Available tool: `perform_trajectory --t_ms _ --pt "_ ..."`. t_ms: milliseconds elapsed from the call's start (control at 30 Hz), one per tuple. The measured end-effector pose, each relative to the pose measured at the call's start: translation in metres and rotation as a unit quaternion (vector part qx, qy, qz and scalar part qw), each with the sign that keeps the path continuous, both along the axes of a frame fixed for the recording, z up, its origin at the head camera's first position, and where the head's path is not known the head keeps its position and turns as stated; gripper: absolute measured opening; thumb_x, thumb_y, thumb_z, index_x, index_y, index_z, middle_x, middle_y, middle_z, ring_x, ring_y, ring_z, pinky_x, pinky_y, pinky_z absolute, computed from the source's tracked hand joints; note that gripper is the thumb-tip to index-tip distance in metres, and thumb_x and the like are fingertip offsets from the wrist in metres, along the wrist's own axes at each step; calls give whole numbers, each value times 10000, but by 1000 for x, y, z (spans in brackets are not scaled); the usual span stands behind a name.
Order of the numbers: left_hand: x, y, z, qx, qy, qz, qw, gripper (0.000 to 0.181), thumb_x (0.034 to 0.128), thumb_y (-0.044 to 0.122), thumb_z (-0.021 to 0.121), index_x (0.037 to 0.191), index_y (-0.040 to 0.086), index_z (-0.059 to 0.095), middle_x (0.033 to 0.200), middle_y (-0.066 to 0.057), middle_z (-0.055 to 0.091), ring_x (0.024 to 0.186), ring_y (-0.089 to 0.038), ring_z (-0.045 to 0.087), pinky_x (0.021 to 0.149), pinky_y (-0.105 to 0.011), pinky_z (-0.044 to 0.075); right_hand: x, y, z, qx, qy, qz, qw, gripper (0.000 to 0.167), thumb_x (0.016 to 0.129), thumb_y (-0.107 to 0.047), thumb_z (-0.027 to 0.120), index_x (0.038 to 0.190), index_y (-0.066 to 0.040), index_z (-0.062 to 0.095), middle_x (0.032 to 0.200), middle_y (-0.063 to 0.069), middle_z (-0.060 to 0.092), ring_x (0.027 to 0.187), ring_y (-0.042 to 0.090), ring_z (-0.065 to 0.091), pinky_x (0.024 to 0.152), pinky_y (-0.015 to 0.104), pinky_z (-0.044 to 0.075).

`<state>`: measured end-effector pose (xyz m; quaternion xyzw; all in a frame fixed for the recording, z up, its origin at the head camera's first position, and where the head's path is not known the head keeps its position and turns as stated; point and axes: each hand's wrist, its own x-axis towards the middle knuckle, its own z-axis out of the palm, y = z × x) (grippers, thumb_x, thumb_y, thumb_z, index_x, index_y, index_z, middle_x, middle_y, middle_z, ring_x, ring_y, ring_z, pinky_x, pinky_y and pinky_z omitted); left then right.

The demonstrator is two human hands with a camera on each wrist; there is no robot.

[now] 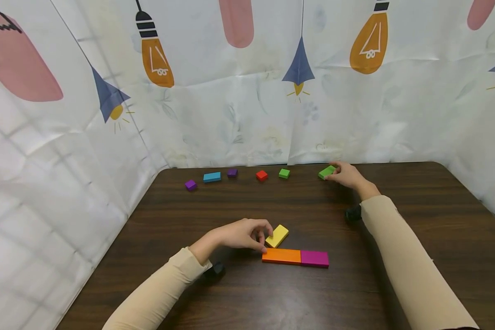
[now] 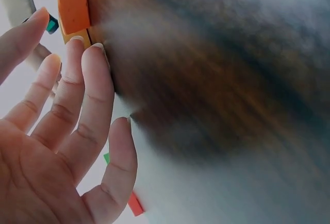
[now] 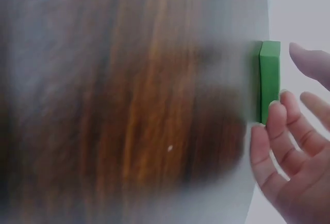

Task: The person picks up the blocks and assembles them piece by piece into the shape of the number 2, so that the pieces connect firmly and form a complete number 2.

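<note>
In the head view, my left hand (image 1: 243,234) is beside a yellow block (image 1: 278,236) and the left end of an orange block (image 1: 281,256). A magenta block (image 1: 315,258) adjoins the orange one end to end. The left wrist view shows loosely bent fingers (image 2: 95,85) near the yellow block, the thumb apart from the orange block (image 2: 73,6). At the far edge of the table, my right hand (image 1: 347,176) reaches over a green block (image 1: 326,172). Its fingertips meet the lower end of that block (image 3: 270,77) in the right wrist view; a gap separates the thumb from it.
Along the back of the dark wooden table (image 1: 231,201) lie a purple block (image 1: 191,185), a blue block (image 1: 212,177), a dark purple block (image 1: 232,173), a red block (image 1: 261,175) and a small green block (image 1: 284,173). A printed curtain (image 1: 239,119) hangs behind.
</note>
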<state>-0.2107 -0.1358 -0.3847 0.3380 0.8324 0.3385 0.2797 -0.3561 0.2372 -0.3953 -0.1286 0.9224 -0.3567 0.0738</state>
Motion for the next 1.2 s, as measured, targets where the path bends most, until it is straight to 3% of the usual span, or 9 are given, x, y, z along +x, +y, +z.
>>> perform_trajectory --t_ms 167,233,600,967,1200 --pt "-1 1 -3 -76 42 19 10000 326 923 107 785 1191 94 599 850 40 643 691 -96 584 689 -231 477 -3 -1 -1 161 -293 -58 9994 781 1025 -250 622 1570 118 200 1479 388 343 1221 491 472 964 582 437" --pt "-1 2 -4 -112 55 28 9999 325 921 108 787 1187 101 601 851 40 640 695 -96 585 691 -232 481 -4 -2 -1 251 -340 -68 9991 803 1018 -257 626 1565 132 186 1519 387 289 1256 503 434 1007 602 396" --pt "1 4 -2 -160 10 65 9999 312 921 100 786 1172 117 600 837 38 657 713 -98 619 711 -241 487 -13 -4 -1 546 -617 -170 9965 833 1007 -287 618 1554 158 174 1489 409 306 1245 511 421 1026 609 375" --pt "0 4 -3 -149 -72 124 9998 314 918 96 789 1166 121 598 841 30 656 731 -105 620 725 -243 491 -12 -7 0 580 -471 -286 9968 794 1007 -295 643 1521 172 259 1434 383 385 1194 482 456 1010 594 395" --pt "0 4 -2 -172 -97 147 9997 321 915 92 791 1169 124 598 848 31 663 745 -109 636 731 -245 495 -11 -6 1 602 -407 -322 9968 810 988 -313 674 1523 153 283 1471 383 359 1210 491 443 1022 602 382"
